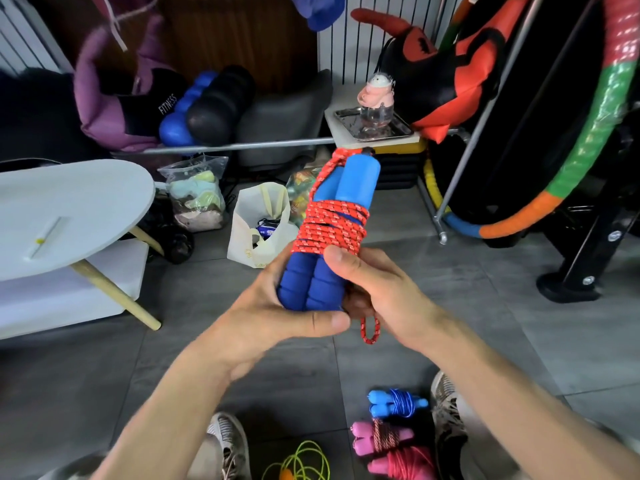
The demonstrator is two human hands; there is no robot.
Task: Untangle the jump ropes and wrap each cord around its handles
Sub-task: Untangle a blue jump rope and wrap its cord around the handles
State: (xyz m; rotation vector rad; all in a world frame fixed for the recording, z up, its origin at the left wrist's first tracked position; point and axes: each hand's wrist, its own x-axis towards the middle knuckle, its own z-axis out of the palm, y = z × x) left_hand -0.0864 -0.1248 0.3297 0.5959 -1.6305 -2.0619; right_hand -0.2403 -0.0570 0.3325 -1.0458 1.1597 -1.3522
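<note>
Two blue foam handles (313, 282) lie side by side, held upright in front of me, with a red speckled cord (332, 225) wound tightly around their middle. My left hand (277, 317) grips the lower ends from the left and below. My right hand (377, 289) grips them from the right, thumb resting just under the coils. A short loop of the red cord (370, 329) hangs out beneath my right hand. On the floor near my feet lie a wrapped blue rope (398, 403), two wrapped pink ropes (384, 438) and a loose neon yellow-green cord (304, 460).
A white oval low table (69, 209) stands at the left. A white tote bag (259, 223) and a plastic bag (195, 192) sit on the grey tiled floor ahead. A metal rack bar (242, 145), a steel tray (398, 131) and coloured hoops (581, 161) fill the back and right.
</note>
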